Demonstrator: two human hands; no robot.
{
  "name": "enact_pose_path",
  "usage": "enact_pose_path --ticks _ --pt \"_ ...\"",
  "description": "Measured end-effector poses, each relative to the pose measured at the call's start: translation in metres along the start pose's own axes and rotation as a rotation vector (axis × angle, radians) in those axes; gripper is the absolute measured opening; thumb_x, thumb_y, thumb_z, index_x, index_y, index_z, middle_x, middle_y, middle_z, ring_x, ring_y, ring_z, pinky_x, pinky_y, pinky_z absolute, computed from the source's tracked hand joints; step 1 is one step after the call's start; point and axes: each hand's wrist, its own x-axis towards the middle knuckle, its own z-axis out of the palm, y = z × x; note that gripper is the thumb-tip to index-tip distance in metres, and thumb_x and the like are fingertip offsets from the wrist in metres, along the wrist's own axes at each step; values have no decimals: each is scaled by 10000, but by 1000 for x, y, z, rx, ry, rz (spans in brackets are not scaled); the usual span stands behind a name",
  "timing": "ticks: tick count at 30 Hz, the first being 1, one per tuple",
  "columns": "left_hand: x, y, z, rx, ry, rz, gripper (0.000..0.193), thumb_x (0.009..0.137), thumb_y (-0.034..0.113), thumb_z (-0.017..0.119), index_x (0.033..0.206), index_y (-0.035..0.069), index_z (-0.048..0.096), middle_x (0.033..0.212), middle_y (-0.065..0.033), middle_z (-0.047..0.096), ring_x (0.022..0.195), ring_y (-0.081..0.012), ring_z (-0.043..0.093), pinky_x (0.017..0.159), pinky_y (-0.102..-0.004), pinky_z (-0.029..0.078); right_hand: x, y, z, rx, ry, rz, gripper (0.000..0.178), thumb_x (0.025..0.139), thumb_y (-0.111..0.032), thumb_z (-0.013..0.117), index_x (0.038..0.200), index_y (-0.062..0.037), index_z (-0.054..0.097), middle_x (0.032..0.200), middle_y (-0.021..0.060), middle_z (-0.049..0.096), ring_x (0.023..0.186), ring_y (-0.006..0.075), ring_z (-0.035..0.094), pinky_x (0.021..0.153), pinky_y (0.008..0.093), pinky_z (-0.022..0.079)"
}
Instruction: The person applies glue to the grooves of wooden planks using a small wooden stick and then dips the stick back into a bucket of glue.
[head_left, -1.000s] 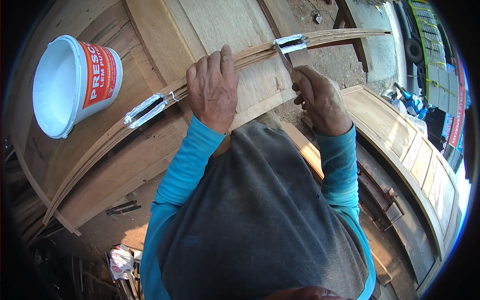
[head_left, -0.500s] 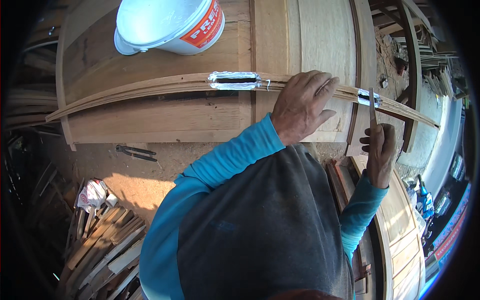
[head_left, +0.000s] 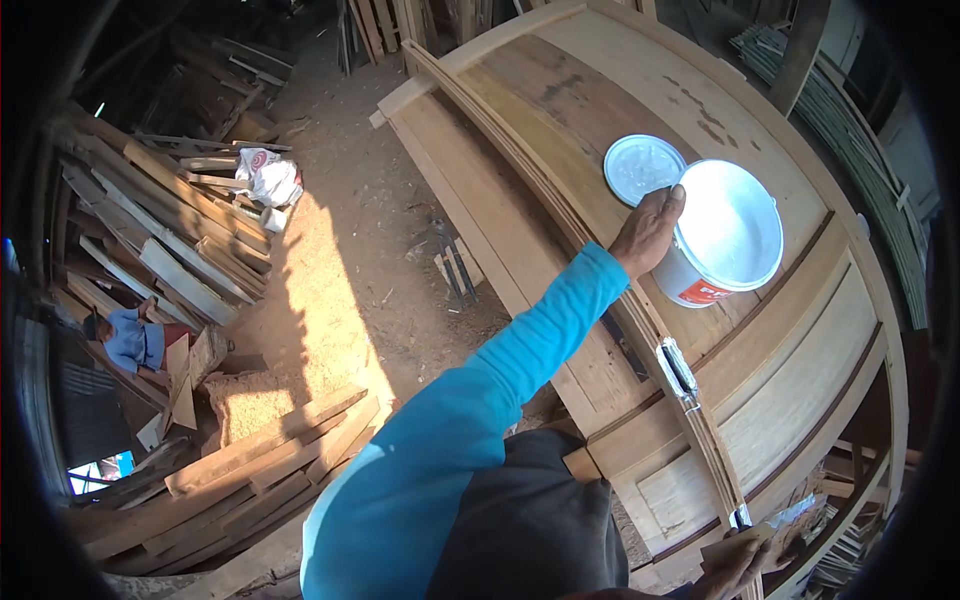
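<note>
My left hand [head_left: 648, 235] is at the left rim of a white bucket [head_left: 690, 278] with a red label, its fingers closed against the edge. White paste coats the bucket's inside. Low on the right, partly cut off by the view's edge, my right hand [head_left: 735, 572] holds a thin flat spatula [head_left: 742, 544]; white paste shows just beyond it. A long narrow wooden board [head_left: 580, 222] stands on edge across a door panel. Its upper edge has a slot [head_left: 677, 368] smeared with white paste, and a second slot [head_left: 740, 517] lies beside my right hand.
The bucket's round lid [head_left: 643, 168] lies on the panelled wooden door [head_left: 520, 235]. Pincers [head_left: 460, 265] are on the dirt floor. Wood offcuts [head_left: 190, 240] and a white plastic bag [head_left: 268, 178] are piled at the left. Another person [head_left: 138, 338] is at the far left.
My left hand has left the board and gone to the bucket's rim. The view has turned to the left, bringing the lid and another person into sight. My right hand still holds the spatula.
</note>
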Motion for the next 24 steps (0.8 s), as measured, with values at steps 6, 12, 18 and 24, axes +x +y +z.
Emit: enact_pose_path --ticks 6,12,18,24 --pt "-23 4 -16 125 50 12 664 1125 539 437 1505 0 518 1405 -293 630 1303 -457 611 1128 -501 476 -1 -131 49 -109 -362 -290 438 1030 -381 697 1342 -73 689 1090 148 754 868 233 658 709 463 553" --pt "-14 10 15 143 40 141 563 1116 415 460 1487 -1 537 1398 -304 635 1311 -487 599 1122 -514 478 40 -211 102 -255 -579 -593 282 1120 -279 566 1229 -26 624 1004 70 596 857 150 586 770 318 545" --pt "-29 7 -13 161 71 59 564 1115 400 478 1523 13 530 1308 -277 702 1191 -445 693 1021 -491 539 18 -338 264 -480 -675 -1323 100 1033 -76 643 1080 0 689 1004 177 743 840 390 728 723 443 564" --pt "-24 14 -20 93 15 57 573 1116 391 480 1523 -11 521 1344 -306 675 1230 -479 664 1040 -499 530 31 -345 371 -909 -782 -1590 121 976 -139 706 1044 -52 755 907 189 760 827 383 761 756 498 610"
